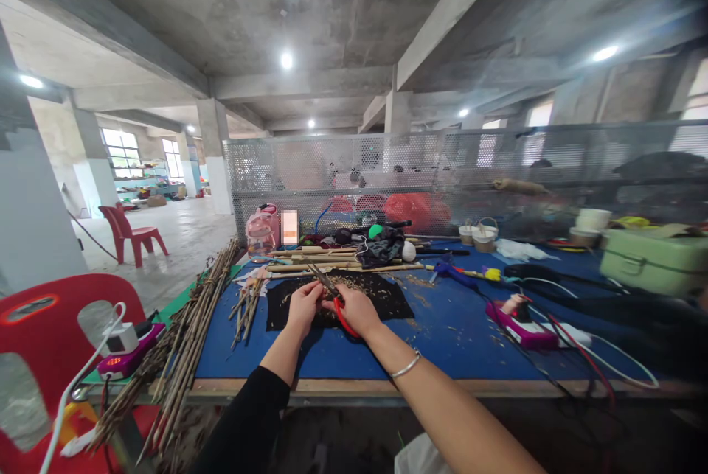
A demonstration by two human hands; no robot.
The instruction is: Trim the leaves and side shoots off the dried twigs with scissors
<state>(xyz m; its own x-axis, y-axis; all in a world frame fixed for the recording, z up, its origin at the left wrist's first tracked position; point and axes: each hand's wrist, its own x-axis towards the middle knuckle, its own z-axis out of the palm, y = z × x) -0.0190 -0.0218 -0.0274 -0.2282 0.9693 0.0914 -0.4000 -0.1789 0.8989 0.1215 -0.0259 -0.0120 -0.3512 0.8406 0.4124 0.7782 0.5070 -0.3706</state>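
My right hand [358, 309] is closed round the red-handled scissors [346, 322], their blades pointing up and away to the left. Just left of it, my left hand [304, 307] pinches its fingers together beside the blades. Whatever those fingers hold is too small to make out. Both hands are over a black cloth [395, 300] strewn with small, pale brown cut bits. A small heap of short twig pieces [246, 309] lies to the left of the cloth, on the blue tabletop [442, 356].
Long thin sticks [191, 334] are piled along the table's left end, overhanging its front edge. Behind the cloth lie wooden rods [332, 265] and a white ball [408, 251]. Power strips with cables [525, 326] and a green box [653, 260] occupy the right. A perforated metal screen [470, 157] closes the back.
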